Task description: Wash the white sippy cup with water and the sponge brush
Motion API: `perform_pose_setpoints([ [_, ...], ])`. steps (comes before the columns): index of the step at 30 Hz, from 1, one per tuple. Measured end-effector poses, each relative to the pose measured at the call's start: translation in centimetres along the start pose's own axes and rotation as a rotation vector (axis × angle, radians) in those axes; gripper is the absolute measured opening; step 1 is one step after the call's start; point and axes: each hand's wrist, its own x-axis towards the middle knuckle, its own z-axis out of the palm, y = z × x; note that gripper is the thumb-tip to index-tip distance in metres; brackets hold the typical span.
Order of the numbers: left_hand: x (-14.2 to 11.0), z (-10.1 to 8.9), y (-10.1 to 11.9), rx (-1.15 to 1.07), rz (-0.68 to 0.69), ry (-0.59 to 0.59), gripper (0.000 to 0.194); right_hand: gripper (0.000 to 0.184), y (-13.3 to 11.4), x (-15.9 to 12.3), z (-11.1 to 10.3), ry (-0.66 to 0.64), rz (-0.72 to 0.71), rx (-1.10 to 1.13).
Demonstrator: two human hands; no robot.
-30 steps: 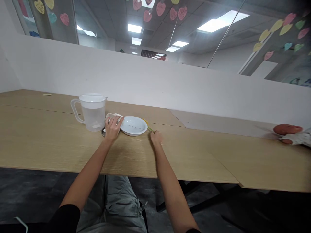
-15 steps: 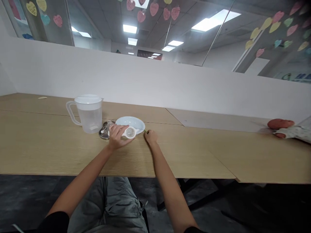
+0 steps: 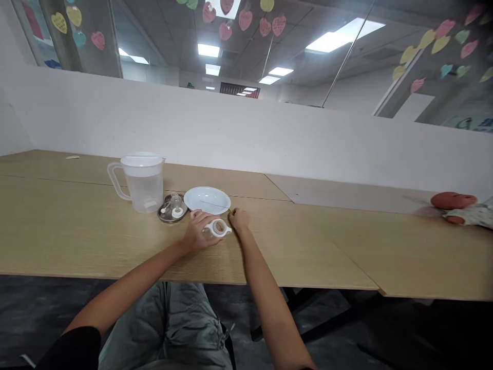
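Note:
My left hand point(image 3: 200, 234) is closed round a small clear baby bottle with a white ring point(image 3: 217, 227), lying sideways just above the wooden table point(image 3: 77, 231). My right hand point(image 3: 239, 220) rests in a fist beside it, gripping the end of a thin green and yellow stick point(image 3: 230, 210) that reaches over the white bowl point(image 3: 207, 199). Left of the bowl, a small metal dish point(image 3: 169, 213) carries a clear teat and small white parts point(image 3: 177, 210). A clear plastic jug point(image 3: 140, 181) with water stands further left.
A white partition wall point(image 3: 246, 133) runs along the table's far edge. At the far right lies a baby doll point(image 3: 456, 205) in a patterned cloth. A grey mat point(image 3: 346, 192) covers the table's back right part. My knees in grey trousers show below the near edge.
My left hand lifted the bottle from beside the jug and brought it toward me and to the right, down in front of the bowl. My right hand drew back slightly with the stick.

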Motion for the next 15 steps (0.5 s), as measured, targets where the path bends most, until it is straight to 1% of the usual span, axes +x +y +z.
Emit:
perform_pose_setpoints([
  [6,0.1,0.2,-0.6,-0.035,-0.135,0.013,0.051,0.026,-0.1,0.1,0.1,-0.003,0.006,0.003],
  [12,0.3,0.1,-1.4,-0.003,-0.176,0.039,0.052,0.025,-0.1,0.1,0.3,0.010,0.008,0.015],
  [15,0.3,-0.1,-1.9,0.012,-0.188,0.036,0.054,0.026,-0.2,0.0,0.0,0.092,0.029,0.069],
])
